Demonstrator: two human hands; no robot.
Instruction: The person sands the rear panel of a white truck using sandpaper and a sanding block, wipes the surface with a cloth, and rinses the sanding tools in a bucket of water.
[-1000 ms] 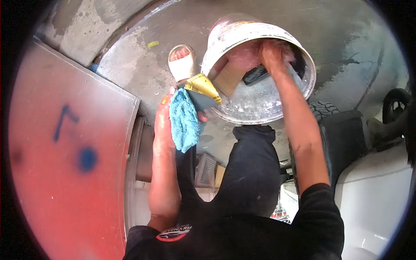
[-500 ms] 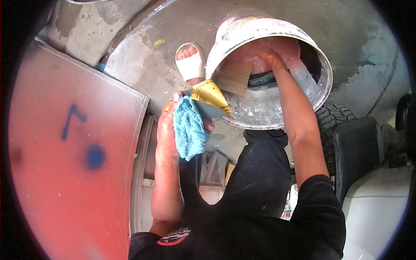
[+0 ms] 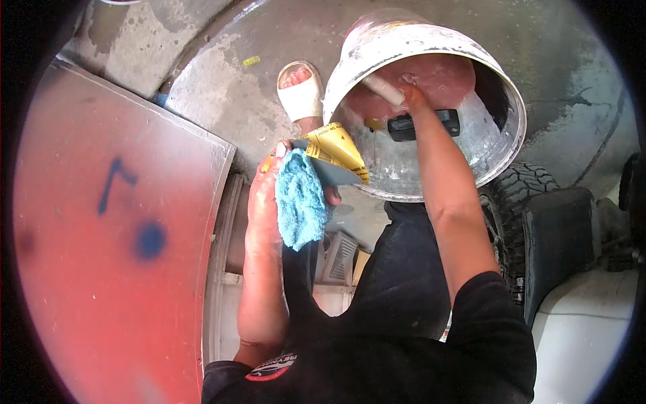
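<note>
My left hand [image 3: 264, 202] is closed around a light blue cloth [image 3: 299, 202] and a sheet of sandpaper [image 3: 336, 151], yellow-backed with a dark grey face, curling out above it. Inside the tilted white bucket [image 3: 404, 44], my right hand [image 3: 416, 101] is at the pinkish water [image 3: 441, 74]. A pale, narrow piece [image 3: 383, 89] meets its fingers and appears gripped; its exact kind is unclear. A black block [image 3: 424, 124] lies on the bucket's inner wall, partly behind my right forearm. The fingertips are partly hidden.
On the left stands a red panel [image 3: 87, 222] with blue paint marks. A tyre [image 3: 528, 182] and dark mudflap [image 3: 558, 229] are at the right, beside a white body part [image 3: 585, 330]. My sandaled foot [image 3: 301, 94] is left of the bucket on the concrete floor [image 3: 222, 81].
A broad tan piece beside the black block is no longer seen there; a pale narrow piece now shows at my right hand. The left hand keeps the cloth and sandpaper.
</note>
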